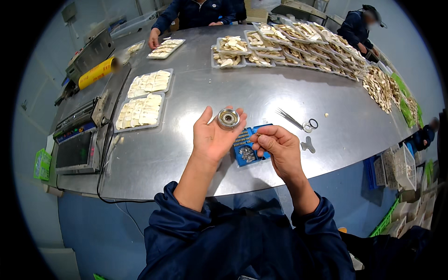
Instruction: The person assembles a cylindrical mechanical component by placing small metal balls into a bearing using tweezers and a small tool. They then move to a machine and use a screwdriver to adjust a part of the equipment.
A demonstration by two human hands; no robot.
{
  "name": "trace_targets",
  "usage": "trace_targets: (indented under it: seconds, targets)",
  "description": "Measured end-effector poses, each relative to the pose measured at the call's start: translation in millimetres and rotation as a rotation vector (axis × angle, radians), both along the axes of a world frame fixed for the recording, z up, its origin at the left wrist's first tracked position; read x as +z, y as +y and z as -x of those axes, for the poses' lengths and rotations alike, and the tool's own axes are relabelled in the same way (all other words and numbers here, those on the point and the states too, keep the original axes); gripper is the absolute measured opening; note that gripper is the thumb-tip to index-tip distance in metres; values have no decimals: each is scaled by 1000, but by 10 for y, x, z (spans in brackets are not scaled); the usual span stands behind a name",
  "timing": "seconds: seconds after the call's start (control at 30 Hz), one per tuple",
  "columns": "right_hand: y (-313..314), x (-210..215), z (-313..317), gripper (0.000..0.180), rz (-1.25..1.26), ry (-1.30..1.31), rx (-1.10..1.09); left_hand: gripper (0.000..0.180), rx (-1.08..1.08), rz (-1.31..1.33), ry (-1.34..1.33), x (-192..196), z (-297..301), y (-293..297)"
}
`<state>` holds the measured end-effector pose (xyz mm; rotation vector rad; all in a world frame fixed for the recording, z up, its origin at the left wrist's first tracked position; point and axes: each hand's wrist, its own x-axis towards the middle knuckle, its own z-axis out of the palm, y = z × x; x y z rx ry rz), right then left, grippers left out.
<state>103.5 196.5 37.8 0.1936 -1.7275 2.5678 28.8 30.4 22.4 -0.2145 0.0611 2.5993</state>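
My left hand (211, 140) is turned palm up above the table, with a round metal wheel-like part (228, 119) resting on its fingers. The part has a shiny rim and a ringed centre. To its right, my right hand (278, 148) is closed in a pinch, and whatever sits between thumb and fingers is too small to name. Partly behind that hand lies an open blue case (243, 161) holding rows of small metal pieces and a heap of loose grey ones. Right of the case are tweezers (290, 118), a black ring (313, 123) and a flat three-lobed grey piece (308, 144).
Trays of pale sliced food (140, 112) stand at the left, near a machine (77, 149) with a black cable (99, 179). Stacked trays of slices (280, 44) and a loose pile (380, 88) cover the far right. Across the table, a person's hand (154, 39) reaches to another tray.
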Motion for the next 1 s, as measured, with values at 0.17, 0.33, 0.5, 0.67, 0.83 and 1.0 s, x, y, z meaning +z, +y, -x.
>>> trace_targets:
  seconds: [0.17, 0.33, 0.5, 0.67, 0.83, 1.0]
  targets:
    - [-34, -54, 33, 14, -74, 43, -66, 49, -12, -24, -14, -5, -15, 16]
    - [-149, -47, 46, 12, -124, -14, -114, 50, -17, -27, -58, -11, -26, 86]
    - [-290, -227, 106, 9, -414, 158, -244, 52, -45, -18, -5, -73, -12, 107]
    - [-329, -172, 99, 8, -452, 21, -224, 52, -43, -13, -7, -80, -21, 111]
    - [-300, -165, 121, 10, -505, -24, -213, 52, -31, 10, -18, -79, -25, 120]
    - [-353, -174, 86, 8, -667, 140, -364, 53, -33, -9, -8, -82, -42, 104]
